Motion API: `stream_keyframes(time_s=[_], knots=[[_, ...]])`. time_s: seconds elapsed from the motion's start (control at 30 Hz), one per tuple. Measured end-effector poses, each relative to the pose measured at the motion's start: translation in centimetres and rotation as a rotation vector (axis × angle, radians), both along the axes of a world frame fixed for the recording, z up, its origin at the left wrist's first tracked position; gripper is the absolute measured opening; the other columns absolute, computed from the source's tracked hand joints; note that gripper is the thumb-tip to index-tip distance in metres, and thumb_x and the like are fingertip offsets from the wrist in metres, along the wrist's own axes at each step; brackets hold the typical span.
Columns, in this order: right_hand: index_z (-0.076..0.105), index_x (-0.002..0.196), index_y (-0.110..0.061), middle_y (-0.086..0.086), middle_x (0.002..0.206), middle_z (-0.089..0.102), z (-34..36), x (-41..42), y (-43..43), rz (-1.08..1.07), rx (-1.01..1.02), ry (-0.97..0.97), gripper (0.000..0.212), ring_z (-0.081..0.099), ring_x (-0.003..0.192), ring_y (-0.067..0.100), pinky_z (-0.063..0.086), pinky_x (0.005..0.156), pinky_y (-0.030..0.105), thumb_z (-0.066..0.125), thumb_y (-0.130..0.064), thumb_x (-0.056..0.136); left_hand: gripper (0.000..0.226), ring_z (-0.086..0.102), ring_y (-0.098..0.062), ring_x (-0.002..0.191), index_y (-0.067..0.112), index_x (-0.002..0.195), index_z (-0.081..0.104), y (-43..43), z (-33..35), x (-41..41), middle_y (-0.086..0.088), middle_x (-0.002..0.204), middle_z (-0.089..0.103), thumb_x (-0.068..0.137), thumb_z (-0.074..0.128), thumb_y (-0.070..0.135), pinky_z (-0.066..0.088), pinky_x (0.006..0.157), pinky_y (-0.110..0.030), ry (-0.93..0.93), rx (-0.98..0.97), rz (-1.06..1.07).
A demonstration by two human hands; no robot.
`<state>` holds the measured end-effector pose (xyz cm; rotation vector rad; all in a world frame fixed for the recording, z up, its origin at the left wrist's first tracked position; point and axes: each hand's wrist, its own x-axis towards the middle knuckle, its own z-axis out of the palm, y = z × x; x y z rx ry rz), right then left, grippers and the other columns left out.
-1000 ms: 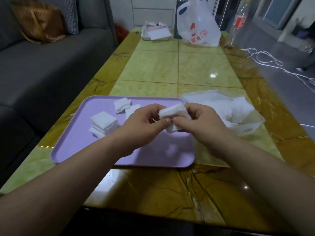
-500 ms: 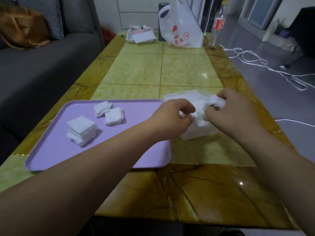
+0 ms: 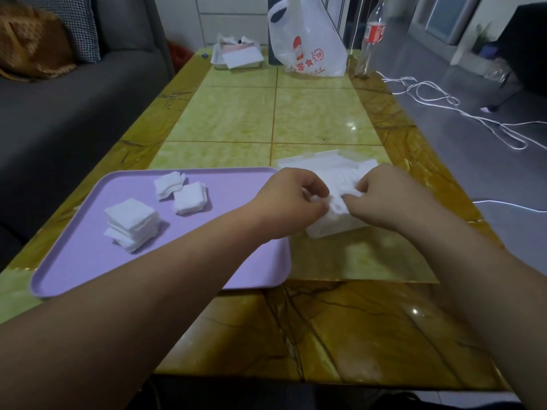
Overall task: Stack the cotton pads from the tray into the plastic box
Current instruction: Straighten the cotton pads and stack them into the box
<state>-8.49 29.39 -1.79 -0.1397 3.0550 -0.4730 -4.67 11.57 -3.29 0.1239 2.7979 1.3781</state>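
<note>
A clear plastic box [image 3: 331, 229] full of white cotton pads stands just right of the purple tray [image 3: 88, 270]. Over the box's near end, my left hand [image 3: 291, 199] and my right hand [image 3: 387, 196] both pinch a small stack of cotton pads [image 3: 336, 199] and hold it down among the pads inside. On the tray lie a taller pile of pads [image 3: 131, 223] at the left and two smaller piles [image 3: 168, 184] [image 3: 189, 198] further back. Much of the box is hidden by my hands.
The yellow-green tiled table [image 3: 275, 113] has a white plastic bag [image 3: 307, 42], a dark cylinder, a small tray with papers [image 3: 238, 54] and a bottle [image 3: 371, 37] at its far end. A grey sofa [image 3: 74, 99] runs along the left. White cables [image 3: 444, 105] lie on the floor at right.
Both hands carried the stack of pads from above the tray rightward to the box and lowered it in. The camera view shifted right with them.
</note>
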Motion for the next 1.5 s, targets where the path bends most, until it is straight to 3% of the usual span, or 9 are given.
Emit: stream_keyframes(time_s=[0.37,0.5,0.57,0.67,0.77,0.87,1.03,1.2,1.5], knots=[[0.046,0.065,-0.015,0.004,0.069,0.052,0.3,0.8,-2.1,-0.011,0.035,-0.097,0.022,0.051,0.065,0.025,0.029,0.056,0.029,0.053,-0.026,0.083,0.006,0.056,0.003,0.060,0.026,0.092,0.078,0.4,-0.1,0.2,0.016,0.071,0.060,0.087,0.078,0.029,0.039,0.052,-0.010,0.049,-0.097,0.021],[0.045,0.073,-0.018,0.001,0.075,0.048,1.0,1.4,-2.6,0.003,0.161,-0.104,0.019,0.050,0.083,0.028,0.042,0.090,0.039,0.047,-0.028,0.089,0.001,0.060,-0.003,0.069,0.028,0.087,0.077,0.7,-0.6,0.2,0.011,0.079,0.065,0.087,0.077,0.029,0.049,0.067,-0.022,0.088,-0.102,0.020],[0.046,0.079,-0.017,0.000,0.076,0.045,1.8,1.7,-2.9,-0.022,0.209,-0.053,0.021,0.050,0.088,0.031,0.040,0.099,0.043,0.044,-0.033,0.093,0.002,0.064,-0.005,0.075,0.028,0.087,0.076,0.6,-0.7,0.5,0.009,0.083,0.068,0.089,0.076,0.028,0.054,0.071,-0.026,0.103,-0.092,0.013],[0.059,0.091,-0.018,0.006,0.093,0.061,2.9,2.0,-4.1,-0.009,0.234,0.196,0.031,0.059,0.101,0.034,0.039,0.085,0.040,0.042,-0.044,0.098,0.004,0.068,-0.004,0.082,0.028,0.091,0.074,-0.5,-0.4,1.2,0.009,0.091,0.071,0.091,0.071,0.027,0.059,0.077,-0.032,0.145,-0.024,0.033],[0.072,0.103,-0.022,0.003,0.105,0.066,2.1,3.2,-7.7,0.138,-0.038,0.322,0.035,0.060,0.106,0.029,0.050,0.084,0.040,0.046,-0.045,0.096,0.009,0.068,-0.007,0.086,0.021,0.091,0.075,-3.8,-0.2,2.2,0.006,0.097,0.070,0.089,0.066,0.018,0.057,0.081,-0.036,0.224,-0.059,0.096],[0.067,0.122,-0.030,-0.002,0.124,0.065,-0.8,4.6,-11.3,0.344,-0.314,0.122,0.033,0.060,0.117,0.021,0.052,0.095,0.042,0.047,-0.038,0.097,0.012,0.066,-0.018,0.098,0.020,0.093,0.076,-8.4,-0.6,2.9,0.001,0.106,0.067,0.085,0.067,0.019,0.053,0.090,-0.040,0.264,-0.205,0.227],[0.057,0.140,-0.019,0.003,0.142,0.057,-4.4,4.9,-15.1,0.450,-0.303,-0.024,0.046,0.054,0.131,0.023,0.045,0.109,0.043,0.051,-0.039,0.099,0.056,0.031,-0.033,0.147,0.037,0.140,0.053,-16.8,-1.9,4.1,-0.003,0.159,0.037,0.087,0.063,0.055,0.031,0.115,-0.057,-0.042,-0.655,0.491],[0.058,0.139,-0.016,0.003,0.142,0.057,-5.3,4.6,-15.7,0.474,-0.305,0.001,0.042,0.054,0.131,0.021,0.042,0.110,0.036,0.056,-0.029,0.100,0.091,0.003,-0.033,0.157,0.046,0.158,0.021,-20.2,-3.6,3.0,0.006,0.172,-0.001,0.081,0.054,0.081,0.017,0.118,-0.067,-0.226,-0.600,0.410],[0.055,0.142,-0.010,0.007,0.148,0.054,-5.6,4.0,-14.9,0.509,-0.318,0.040,0.045,0.045,0.139,0.020,0.028,0.109,0.019,0.058,-0.018,0.098,0.066,0.032,-0.007,0.150,0.041,0.150,0.045,-17.3,-4.6,2.8,0.017,0.160,0.040,0.092,0.040,0.070,0.035,0.118,-0.046,0.022,-0.544,0.005]])
